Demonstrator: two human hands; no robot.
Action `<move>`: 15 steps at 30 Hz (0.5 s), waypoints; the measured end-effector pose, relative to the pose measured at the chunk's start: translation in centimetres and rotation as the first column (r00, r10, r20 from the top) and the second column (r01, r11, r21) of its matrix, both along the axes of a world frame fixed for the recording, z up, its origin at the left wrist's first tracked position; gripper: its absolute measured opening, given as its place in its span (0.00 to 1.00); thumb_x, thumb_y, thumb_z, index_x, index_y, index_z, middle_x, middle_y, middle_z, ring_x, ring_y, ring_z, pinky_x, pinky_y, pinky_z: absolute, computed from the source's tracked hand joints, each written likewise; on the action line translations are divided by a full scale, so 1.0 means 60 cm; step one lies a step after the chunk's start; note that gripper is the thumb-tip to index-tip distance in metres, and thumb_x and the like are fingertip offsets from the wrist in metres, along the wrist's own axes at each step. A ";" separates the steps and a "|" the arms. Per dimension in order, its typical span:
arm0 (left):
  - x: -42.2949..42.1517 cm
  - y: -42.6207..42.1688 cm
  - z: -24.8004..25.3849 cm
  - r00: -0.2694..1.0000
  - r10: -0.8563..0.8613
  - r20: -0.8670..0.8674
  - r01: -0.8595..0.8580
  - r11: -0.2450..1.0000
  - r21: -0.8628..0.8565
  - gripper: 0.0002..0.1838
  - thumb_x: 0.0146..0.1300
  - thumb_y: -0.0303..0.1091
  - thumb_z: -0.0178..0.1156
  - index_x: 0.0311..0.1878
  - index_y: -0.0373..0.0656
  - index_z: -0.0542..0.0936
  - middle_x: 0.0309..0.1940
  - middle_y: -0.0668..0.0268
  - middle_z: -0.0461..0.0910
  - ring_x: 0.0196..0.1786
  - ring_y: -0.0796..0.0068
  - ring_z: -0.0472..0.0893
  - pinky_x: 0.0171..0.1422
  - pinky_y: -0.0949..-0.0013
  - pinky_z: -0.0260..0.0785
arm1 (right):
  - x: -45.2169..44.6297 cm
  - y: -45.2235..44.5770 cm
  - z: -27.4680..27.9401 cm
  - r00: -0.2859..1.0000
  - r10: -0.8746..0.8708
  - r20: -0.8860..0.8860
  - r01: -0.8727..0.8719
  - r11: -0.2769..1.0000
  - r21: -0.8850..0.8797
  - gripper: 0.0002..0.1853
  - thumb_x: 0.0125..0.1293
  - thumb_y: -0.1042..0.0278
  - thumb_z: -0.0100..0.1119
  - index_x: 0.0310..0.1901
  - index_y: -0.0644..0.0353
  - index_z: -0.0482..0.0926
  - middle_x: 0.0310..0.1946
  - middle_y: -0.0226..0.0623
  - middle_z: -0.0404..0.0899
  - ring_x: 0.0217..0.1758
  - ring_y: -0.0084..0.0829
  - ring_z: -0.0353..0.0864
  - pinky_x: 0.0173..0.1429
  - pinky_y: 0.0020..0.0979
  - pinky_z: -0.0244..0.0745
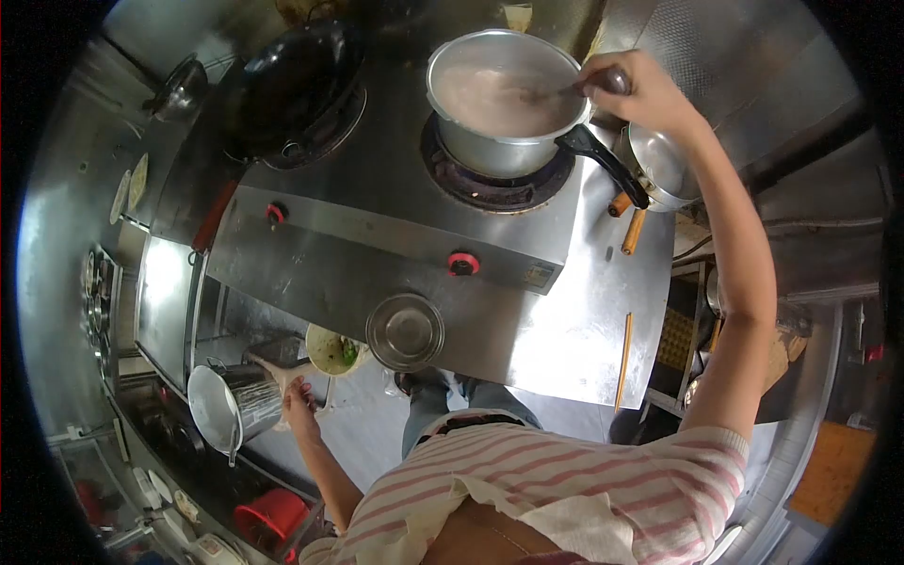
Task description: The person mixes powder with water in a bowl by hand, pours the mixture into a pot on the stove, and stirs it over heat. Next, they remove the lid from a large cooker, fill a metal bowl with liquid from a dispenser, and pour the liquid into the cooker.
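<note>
A silver pressure-cooker pot (508,151) with a black handle stands on the right burner, holding a pale pinkish-brown liquid (494,94). My right hand (640,92) is closed around the dark handle of a utensil (612,79) at the pot's right rim; its far end dips into the liquid. Low on the left, my left hand (299,403) hangs beside a large pale metal pot (215,414). Its fingers are curled near a beige object, and whether they hold it is too small to tell. A round steel bowl (405,331) sits on the counter's front edge.
A black wok (297,89) rests on the left burner, its handle pointing toward me. Small pans (659,169) with wooden handles are right of the cooker. A wooden stick (623,363) lies on the counter. Below are a bin with green scraps (331,350) and a red bucket (271,516).
</note>
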State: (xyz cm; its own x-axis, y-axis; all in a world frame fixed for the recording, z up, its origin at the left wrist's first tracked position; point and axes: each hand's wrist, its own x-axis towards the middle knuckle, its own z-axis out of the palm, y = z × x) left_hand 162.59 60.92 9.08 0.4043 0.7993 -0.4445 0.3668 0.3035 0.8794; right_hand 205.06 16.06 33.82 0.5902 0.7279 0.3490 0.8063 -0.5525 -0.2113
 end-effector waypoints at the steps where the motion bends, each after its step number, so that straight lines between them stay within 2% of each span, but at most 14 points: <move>1: 0.000 -0.001 0.000 1.000 0.002 -0.001 -0.002 1.000 0.000 0.10 0.57 0.39 0.53 0.36 0.43 0.75 0.22 0.73 0.70 0.18 0.87 0.62 0.19 0.84 0.53 | 0.001 -0.004 0.006 0.992 -0.028 -0.123 0.038 0.996 0.083 0.09 0.48 0.71 0.54 0.32 0.66 0.76 0.25 0.37 0.78 0.26 0.25 0.76 0.33 0.25 0.69; 2: 0.002 -0.002 0.000 1.000 0.004 -0.008 -0.004 1.000 -0.007 0.10 0.57 0.38 0.52 0.36 0.43 0.75 0.22 0.73 0.70 0.18 0.88 0.63 0.19 0.84 0.53 | 0.000 -0.004 0.013 0.968 -0.045 -0.246 0.086 0.983 0.161 0.09 0.49 0.70 0.54 0.31 0.67 0.76 0.23 0.37 0.78 0.22 0.23 0.74 0.29 0.23 0.68; 3: 0.004 -0.002 0.000 1.000 0.007 -0.014 -0.007 1.000 -0.014 0.10 0.56 0.38 0.52 0.36 0.43 0.76 0.22 0.73 0.70 0.18 0.88 0.63 0.19 0.84 0.53 | -0.003 -0.002 0.020 0.969 -0.041 -0.245 0.083 0.983 0.163 0.09 0.49 0.70 0.54 0.31 0.67 0.76 0.23 0.37 0.78 0.22 0.23 0.74 0.29 0.23 0.68; 5: 0.005 0.000 -0.005 1.000 0.006 -0.006 -0.006 1.000 -0.016 0.10 0.56 0.38 0.52 0.36 0.43 0.76 0.22 0.73 0.70 0.18 0.88 0.63 0.19 0.84 0.53 | -0.017 0.002 0.030 0.882 -0.138 -0.451 0.272 0.930 0.248 0.10 0.50 0.68 0.53 0.30 0.66 0.76 0.17 0.33 0.75 0.15 0.17 0.66 0.20 0.20 0.62; 6: 0.005 0.000 -0.007 1.000 0.001 -0.001 -0.001 1.000 -0.019 0.10 0.56 0.38 0.53 0.36 0.42 0.75 0.23 0.73 0.70 0.18 0.88 0.63 0.19 0.84 0.53 | -0.016 0.002 0.024 0.881 -0.136 -0.452 0.271 0.930 0.249 0.10 0.50 0.68 0.53 0.30 0.66 0.76 0.17 0.33 0.75 0.15 0.17 0.66 0.20 0.20 0.62; 8: 0.009 -0.001 -0.005 1.000 -0.007 0.005 0.007 1.000 -0.012 0.11 0.56 0.38 0.53 0.36 0.42 0.75 0.22 0.73 0.70 0.18 0.88 0.63 0.19 0.84 0.53 | -0.009 0.002 -0.003 0.760 -0.064 -0.647 0.375 0.856 0.356 0.08 0.52 0.69 0.54 0.32 0.64 0.76 0.15 0.29 0.70 0.13 0.14 0.60 0.17 0.18 0.55; 9: 0.011 -0.001 -0.003 1.000 -0.017 0.011 0.017 1.000 -0.006 0.11 0.56 0.39 0.53 0.36 0.42 0.75 0.22 0.73 0.70 0.18 0.88 0.63 0.19 0.84 0.53 | -0.008 0.008 -0.017 0.759 -0.062 -0.648 0.375 0.855 0.358 0.08 0.52 0.69 0.54 0.32 0.64 0.76 0.15 0.29 0.70 0.13 0.14 0.60 0.17 0.18 0.55; 11: 0.012 0.005 -0.004 0.999 -0.035 0.018 0.035 0.999 0.004 0.11 0.56 0.39 0.53 0.37 0.42 0.75 0.22 0.73 0.70 0.18 0.88 0.63 0.19 0.84 0.53 | -0.006 0.026 -0.043 0.823 0.045 -0.566 0.289 0.825 0.485 0.08 0.53 0.70 0.53 0.34 0.63 0.76 0.15 0.27 0.68 0.14 0.13 0.60 0.17 0.17 0.56; 12: 0.012 0.007 -0.004 0.998 -0.053 0.025 0.053 0.999 0.008 0.11 0.56 0.39 0.52 0.37 0.42 0.75 0.22 0.73 0.70 0.19 0.88 0.63 0.19 0.84 0.53 | 0.000 0.025 -0.049 0.849 0.010 -0.529 0.248 0.876 0.414 0.08 0.53 0.73 0.54 0.35 0.64 0.75 0.21 0.30 0.72 0.18 0.17 0.67 0.21 0.20 0.62; 13: 0.011 0.008 -0.002 0.998 -0.052 0.020 0.052 0.999 0.011 0.11 0.56 0.39 0.52 0.37 0.42 0.75 0.22 0.73 0.70 0.19 0.88 0.63 0.19 0.84 0.53 | 0.011 0.025 -0.059 0.846 0.013 -0.533 0.249 0.875 0.416 0.08 0.53 0.73 0.54 0.35 0.64 0.75 0.21 0.30 0.72 0.18 0.17 0.67 0.21 0.20 0.62; 14: 0.012 0.007 -0.001 0.998 -0.049 0.026 0.048 0.999 0.018 0.11 0.57 0.39 0.52 0.38 0.42 0.75 0.23 0.73 0.70 0.19 0.88 0.63 0.19 0.84 0.53 | 0.022 0.027 -0.068 0.953 0.075 -0.293 0.059 0.905 0.422 0.09 0.52 0.73 0.54 0.36 0.65 0.75 0.24 0.32 0.74 0.22 0.21 0.70 0.25 0.23 0.65; 15: 0.013 0.006 0.000 0.998 -0.046 0.033 0.045 0.999 0.024 0.12 0.57 0.39 0.52 0.38 0.42 0.75 0.23 0.73 0.69 0.19 0.88 0.63 0.20 0.85 0.53 | 0.030 0.026 -0.075 0.988 0.151 -0.035 -0.128 0.918 0.376 0.10 0.51 0.74 0.55 0.36 0.66 0.75 0.27 0.33 0.75 0.27 0.24 0.74 0.29 0.25 0.68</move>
